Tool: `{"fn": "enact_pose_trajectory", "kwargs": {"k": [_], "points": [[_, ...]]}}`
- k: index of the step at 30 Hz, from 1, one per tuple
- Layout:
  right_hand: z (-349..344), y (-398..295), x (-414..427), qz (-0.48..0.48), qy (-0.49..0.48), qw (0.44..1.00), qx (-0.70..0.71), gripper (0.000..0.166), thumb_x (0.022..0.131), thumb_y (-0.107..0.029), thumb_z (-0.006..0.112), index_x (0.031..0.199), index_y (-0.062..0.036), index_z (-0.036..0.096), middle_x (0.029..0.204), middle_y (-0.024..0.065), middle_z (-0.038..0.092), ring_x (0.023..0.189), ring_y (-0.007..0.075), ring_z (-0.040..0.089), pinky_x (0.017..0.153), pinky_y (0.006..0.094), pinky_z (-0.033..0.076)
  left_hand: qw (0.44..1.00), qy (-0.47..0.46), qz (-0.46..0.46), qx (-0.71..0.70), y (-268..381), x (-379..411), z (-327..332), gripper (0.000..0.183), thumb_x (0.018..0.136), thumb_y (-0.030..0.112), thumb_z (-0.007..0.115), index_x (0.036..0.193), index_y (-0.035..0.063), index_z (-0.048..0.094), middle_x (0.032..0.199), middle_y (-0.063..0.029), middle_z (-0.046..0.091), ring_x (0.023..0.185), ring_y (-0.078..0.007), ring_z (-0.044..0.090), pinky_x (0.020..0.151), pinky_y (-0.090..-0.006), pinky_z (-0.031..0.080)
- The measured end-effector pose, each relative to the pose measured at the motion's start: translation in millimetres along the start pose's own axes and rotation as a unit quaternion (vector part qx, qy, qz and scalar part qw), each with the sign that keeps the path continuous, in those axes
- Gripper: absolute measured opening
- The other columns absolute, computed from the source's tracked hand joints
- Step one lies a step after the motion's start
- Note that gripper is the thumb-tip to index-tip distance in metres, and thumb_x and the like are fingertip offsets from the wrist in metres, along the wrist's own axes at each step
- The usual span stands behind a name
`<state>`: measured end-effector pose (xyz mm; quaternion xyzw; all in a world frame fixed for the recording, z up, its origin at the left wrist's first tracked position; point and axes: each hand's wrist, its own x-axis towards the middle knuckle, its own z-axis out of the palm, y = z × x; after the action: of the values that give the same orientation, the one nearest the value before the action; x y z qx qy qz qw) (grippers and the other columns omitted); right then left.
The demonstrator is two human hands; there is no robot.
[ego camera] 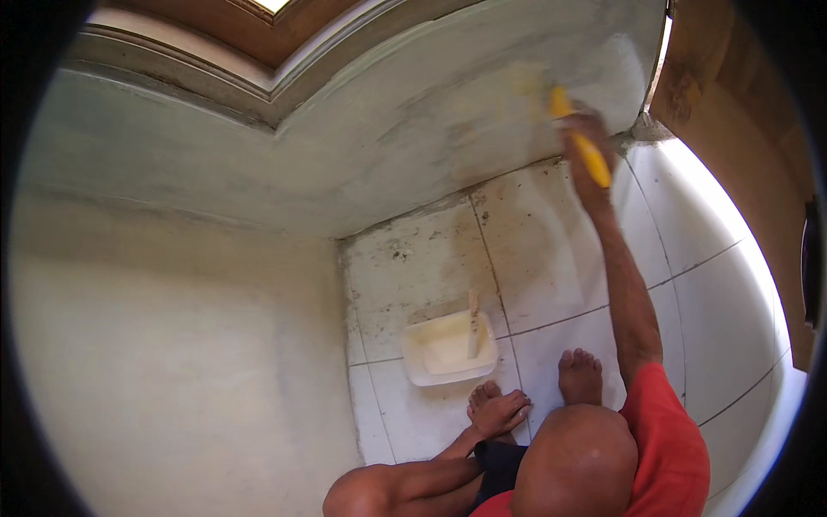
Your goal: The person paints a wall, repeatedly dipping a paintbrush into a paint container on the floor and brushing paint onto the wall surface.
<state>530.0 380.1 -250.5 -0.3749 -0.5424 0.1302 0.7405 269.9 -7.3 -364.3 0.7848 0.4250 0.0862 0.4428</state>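
Observation:
My right hand (585, 139) is stretched out along the lower wall (413, 123) and grips the yellow handle (591, 158) of what looks like a paintbrush. Motion blurs the tool's head, which is against or close to the wall beside a blurred yellowish patch (526, 81). Low in the view, my left hand (501, 413) rests over my foot, holding no tool. Just beyond it on the floor stands a white plastic tub (417, 371) with cream-coloured paint (446, 352) inside. A wooden stick (473, 316) leans up out of the tub.
White floor tiles (562, 316) carry dirt and dark specks along the wall's foot. A cream wall (174, 349) rises at the left. Overhead juts a wooden window frame (271, 52) with its sill. A brown wooden door (730, 148) stands at the right.

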Motion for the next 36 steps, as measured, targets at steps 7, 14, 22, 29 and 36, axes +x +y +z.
{"fn": "enact_pose_trajectory", "kwargs": {"k": [7,14,22,29,36], "points": [[12.2,-5.2,10.1,-0.174,0.082,0.951,-0.243,0.024,0.085,0.004,0.068,0.108,-0.0035,0.067,0.11,0.0124,0.061,0.106,0.0298,0.058,0.09,0.0409,0.047,1.0,0.003,0.021,0.013,2.8,-1.0,-2.3,0.025,0.091,0.018,0.061,0.113,0.0073,0.059,0.103,-0.0119,0.057,0.092,-0.0351,0.062,0.08,-0.0427,0.05],[153.5,-95.1,-49.7,-0.127,-0.169,0.977,-0.032,0.021,0.082,-0.002,0.07,0.103,-0.0086,0.069,0.116,0.0143,0.061,0.106,0.0296,0.062,0.081,0.0381,0.055,0.999,0.002,0.009,0.045,2.8,-1.7,0.5,0.026,0.09,0.017,0.062,0.113,0.0066,0.059,0.102,-0.0126,0.057,0.092,-0.0344,0.062,0.077,-0.0421,0.051],[20.4,-20.8,19.4,-0.068,-0.019,0.997,-0.023,0.021,0.089,0.004,0.065,0.108,-0.0054,0.064,0.11,0.0097,0.063,0.105,0.0183,0.061,0.085,0.0301,0.053,1.0,-0.003,0.0,-0.011,-8.7,-2.0,8.7,0.025,0.089,0.018,0.062,0.112,0.0067,0.06,0.103,-0.0122,0.057,0.091,-0.0346,0.062,0.078,-0.0413,0.051],[-33.2,-12.3,45.3,-0.092,0.162,0.964,-0.19,0.019,0.09,0.0,0.064,0.107,-0.0064,0.067,0.113,0.011,0.06,0.109,0.0239,0.059,0.089,0.0345,0.051,1.0,0.013,0.016,0.016,-2.4,-0.6,8.3,0.024,0.088,0.017,0.064,0.11,0.0069,0.059,0.101,-0.0114,0.058,0.088,-0.0342,0.063,0.077,-0.0403,0.051],[93.1,-71.9,-8.5,-0.103,-0.062,0.982,-0.148,0.02,0.085,-0.009,0.07,0.104,-0.0137,0.07,0.112,0.0129,0.062,0.106,0.0307,0.061,0.087,0.0385,0.053,0.999,0.031,0.03,0.03,-6.3,-3.9,5.8,0.022,0.089,0.017,0.064,0.109,0.0066,0.059,0.102,-0.0113,0.058,0.088,-0.034,0.063,0.076,-0.0402,0.051]]}}
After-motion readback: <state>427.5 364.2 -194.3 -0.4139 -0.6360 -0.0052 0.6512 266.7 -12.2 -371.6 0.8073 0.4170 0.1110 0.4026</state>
